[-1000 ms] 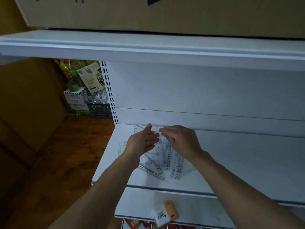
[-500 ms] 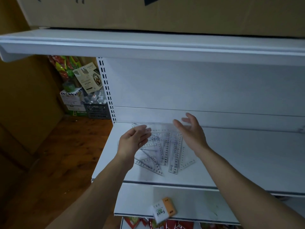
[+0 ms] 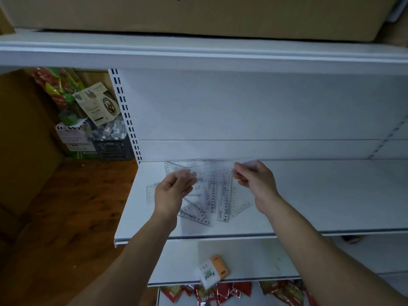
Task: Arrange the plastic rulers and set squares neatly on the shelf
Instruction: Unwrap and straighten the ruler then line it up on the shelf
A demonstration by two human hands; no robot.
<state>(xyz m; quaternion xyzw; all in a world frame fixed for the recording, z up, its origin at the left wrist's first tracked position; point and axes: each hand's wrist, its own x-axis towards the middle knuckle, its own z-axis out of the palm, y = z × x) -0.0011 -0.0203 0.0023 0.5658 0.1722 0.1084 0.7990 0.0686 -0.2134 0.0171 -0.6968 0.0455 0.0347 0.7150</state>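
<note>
L hand (image 3: 174, 192), R hand (image 3: 257, 182) now up, prob. pinching ruler (image 3: 213, 171).

The rulers and set squares (image 3: 212, 195) lie overlapping at centre frame on the shelf (image 3: 309, 206), with a small box (image 3: 213, 272) on the lower shelf (image 3: 254, 257) beneath and a crate (image 3: 110, 149) on the floor at left.

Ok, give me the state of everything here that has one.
left hand, pinching the left end of the held ruler
right hand, pinching its right end
held ruler, level, seemingly raised over the pile
ruler pile, flat on the shelf, criss-crossed, unsorted
tissue pack, skewed, overhanging the lower shelf edge
</note>
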